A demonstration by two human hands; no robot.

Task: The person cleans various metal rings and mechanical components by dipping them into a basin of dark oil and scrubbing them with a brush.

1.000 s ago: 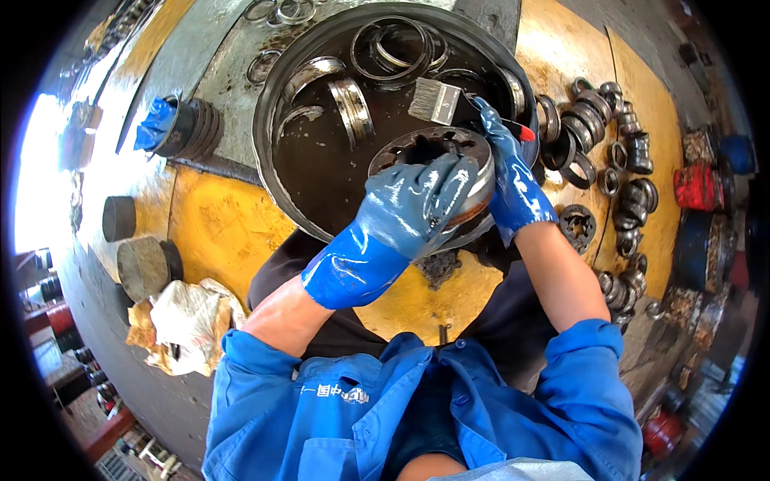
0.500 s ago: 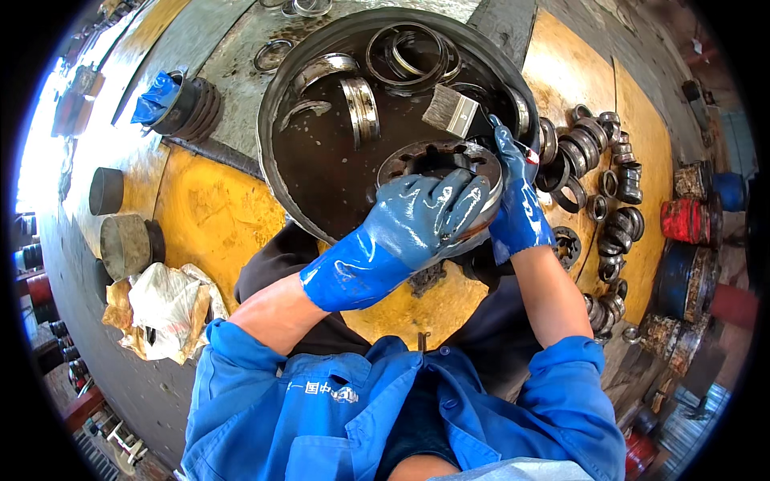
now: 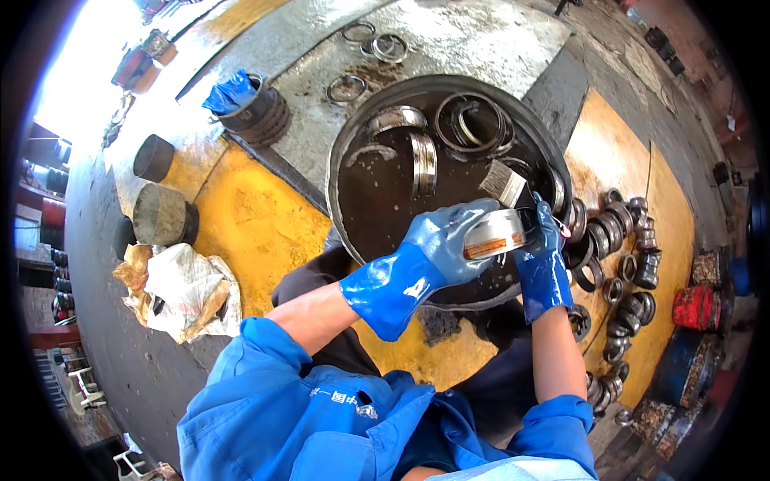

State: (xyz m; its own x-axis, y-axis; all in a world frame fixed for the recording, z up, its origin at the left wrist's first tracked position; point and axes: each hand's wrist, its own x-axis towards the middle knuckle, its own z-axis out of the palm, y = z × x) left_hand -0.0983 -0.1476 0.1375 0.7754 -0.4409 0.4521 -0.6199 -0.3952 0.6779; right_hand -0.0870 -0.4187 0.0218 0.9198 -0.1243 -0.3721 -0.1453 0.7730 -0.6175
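My left grip (image 3: 449, 244) clasps the ring (image 3: 495, 234) edge-up over the basin (image 3: 345, 172), at its four o'clock rim, so my right grip (image 3: 544, 256), clenched on the brush (image 3: 504, 183), reaches its inside.

The brush (image 3: 504, 183) handle is hidden behind the right hand's fingers (image 3: 548, 228). Below the left hand's fingers (image 3: 449, 232), the basin (image 3: 353, 152) rim is covered. Small rings (image 3: 618, 280) beyond the right fingers blur together.
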